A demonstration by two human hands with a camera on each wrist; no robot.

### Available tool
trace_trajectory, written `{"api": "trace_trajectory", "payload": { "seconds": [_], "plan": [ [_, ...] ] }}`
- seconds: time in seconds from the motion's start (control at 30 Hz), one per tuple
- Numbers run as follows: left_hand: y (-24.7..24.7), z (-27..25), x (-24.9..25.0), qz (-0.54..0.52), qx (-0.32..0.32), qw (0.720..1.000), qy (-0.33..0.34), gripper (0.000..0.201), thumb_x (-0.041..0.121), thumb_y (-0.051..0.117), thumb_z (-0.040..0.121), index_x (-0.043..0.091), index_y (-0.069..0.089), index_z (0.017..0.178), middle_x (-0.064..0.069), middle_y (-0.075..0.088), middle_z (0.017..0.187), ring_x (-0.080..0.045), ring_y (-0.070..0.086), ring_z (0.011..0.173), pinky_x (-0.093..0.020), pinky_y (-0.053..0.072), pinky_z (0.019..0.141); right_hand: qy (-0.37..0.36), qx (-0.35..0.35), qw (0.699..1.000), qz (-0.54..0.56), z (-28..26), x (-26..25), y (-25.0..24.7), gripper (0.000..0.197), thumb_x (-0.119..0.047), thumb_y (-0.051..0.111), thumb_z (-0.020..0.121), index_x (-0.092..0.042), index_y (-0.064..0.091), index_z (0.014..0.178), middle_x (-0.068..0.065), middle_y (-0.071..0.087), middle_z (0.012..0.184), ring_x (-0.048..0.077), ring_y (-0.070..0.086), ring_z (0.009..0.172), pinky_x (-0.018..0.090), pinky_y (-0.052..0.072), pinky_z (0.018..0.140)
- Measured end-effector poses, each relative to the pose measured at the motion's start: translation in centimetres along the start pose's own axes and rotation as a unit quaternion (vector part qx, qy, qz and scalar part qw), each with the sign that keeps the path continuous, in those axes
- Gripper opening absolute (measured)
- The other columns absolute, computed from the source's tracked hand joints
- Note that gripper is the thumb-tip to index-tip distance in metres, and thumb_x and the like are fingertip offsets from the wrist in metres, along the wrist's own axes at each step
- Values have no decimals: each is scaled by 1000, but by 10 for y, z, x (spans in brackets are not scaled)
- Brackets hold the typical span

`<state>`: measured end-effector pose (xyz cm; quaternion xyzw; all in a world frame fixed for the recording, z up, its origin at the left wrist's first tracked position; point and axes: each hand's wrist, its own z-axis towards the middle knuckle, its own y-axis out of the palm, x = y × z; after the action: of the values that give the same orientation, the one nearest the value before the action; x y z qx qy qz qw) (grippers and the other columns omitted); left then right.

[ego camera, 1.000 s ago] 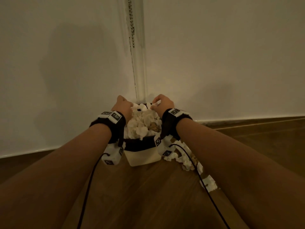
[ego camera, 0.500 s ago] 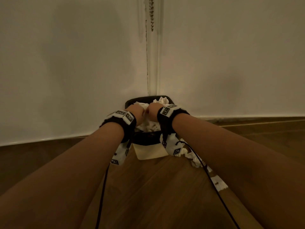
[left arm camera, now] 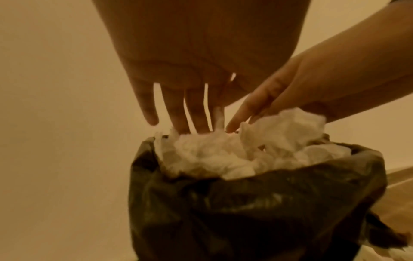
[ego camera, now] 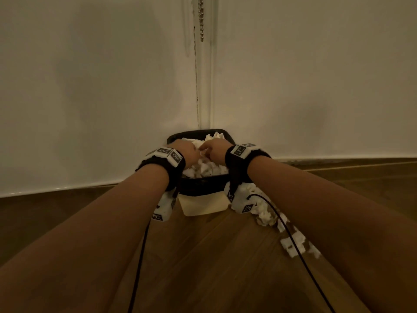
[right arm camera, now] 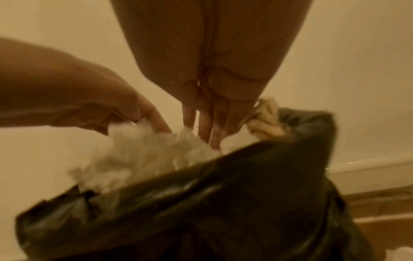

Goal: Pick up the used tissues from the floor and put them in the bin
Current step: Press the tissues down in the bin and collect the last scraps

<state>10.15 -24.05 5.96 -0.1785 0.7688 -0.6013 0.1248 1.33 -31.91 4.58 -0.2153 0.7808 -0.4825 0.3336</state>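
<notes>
A small cream bin [ego camera: 204,205] with a black liner [left arm camera: 245,211] stands in the wall corner, heaped with crumpled white tissues [ego camera: 207,169]. Both hands are over its mouth, side by side. My left hand [ego camera: 187,152] points straight fingers [left arm camera: 176,114] down onto the heap [left arm camera: 223,151]. My right hand [ego camera: 214,151] does the same, its fingers [right arm camera: 208,127] sunk among the tissues [right arm camera: 138,151]. One crumpled tissue [right arm camera: 266,121] sits at the liner's far rim beside my right hand. More tissues [ego camera: 266,213] lie on the floor to the right of the bin.
White walls meet just behind the bin, with a bead chain [ego camera: 201,19] hanging in the corner. Wooden floor [ego camera: 203,256] stretches in front. A trail of tissues [ego camera: 293,242] runs along the floor under my right forearm. Black cables hang from both wrists.
Both hands have moved from the sides of the heap to its middle and pressed it down; the pile sits lower in the bin than a second ago.
</notes>
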Motion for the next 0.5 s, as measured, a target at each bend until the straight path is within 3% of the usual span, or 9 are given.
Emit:
{"api": "trace_trajectory", "payload": {
  "seconds": [0.1,0.2,0.37,0.5],
  "plan": [
    [-6,-12,1,-32,167,985,15,34,33,33,94,13,61,92,-8,59,103,-29,57,93,-37,40,86,-9,119,979,165,-36,18,-12,37,-1,38,93,-10,59,123,15,58,127,28,52,120,30,41,99],
    [-15,-23,21,-73,287,953,64,28,33,34,94,16,54,83,-5,50,87,-27,52,81,-36,36,76,13,210,942,262,-61,41,-15,39,-1,31,93,-10,66,109,10,69,100,24,63,95,28,49,82],
    [-17,-38,88,-161,292,927,170,25,31,34,95,16,46,78,2,46,74,-19,44,67,-31,31,60,56,276,910,305,-100,98,3,37,-1,34,90,-16,66,100,2,68,80,16,61,75,26,49,73],
    [16,-55,147,-213,215,930,210,18,30,39,93,20,50,84,1,57,79,-20,52,71,-31,41,62,113,259,910,304,-129,147,35,27,-6,41,93,-14,65,103,2,65,74,16,62,65,24,52,60]
  ]
}}
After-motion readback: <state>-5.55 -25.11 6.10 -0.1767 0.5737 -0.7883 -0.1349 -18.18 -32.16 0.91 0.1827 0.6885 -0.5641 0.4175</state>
